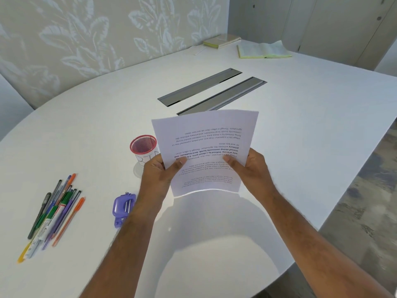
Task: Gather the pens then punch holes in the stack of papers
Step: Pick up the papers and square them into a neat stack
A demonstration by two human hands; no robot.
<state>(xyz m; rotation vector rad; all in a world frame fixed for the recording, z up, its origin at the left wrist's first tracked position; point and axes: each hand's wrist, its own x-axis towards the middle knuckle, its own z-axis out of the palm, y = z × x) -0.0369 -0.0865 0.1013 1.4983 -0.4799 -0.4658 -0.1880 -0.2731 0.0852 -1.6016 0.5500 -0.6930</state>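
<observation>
- Two hands up over the white bench [300,125], both on the stack of papers [206,147].
- Left hand [159,175] pinching the stack's left edge, thumb on top, fingers hidden behind the sheets.
- Right hand [251,168] pinching the right edge the same way, thumb pressed onto the printed face.
- Stack held upright and slightly bowed, print upside down to the camera, bottom edge just off or barely touching the bench; hard to tell which.
- Pens [53,214] lying loose in a bundle at far left, well apart from the hands, not in the red mesh cup [143,145].
- Cup standing just left of the stack, empty as far as can be seen.
- Purple hole punch [123,208] flat on the bench, just beside the left forearm, untouched.
- Step in hand, by the look of it: squaring up the sheets ahead of punching, though the pens look not yet gathered.
- Next move likely calls for even edges, then one hand freed to reach the punch or the pens.
</observation>
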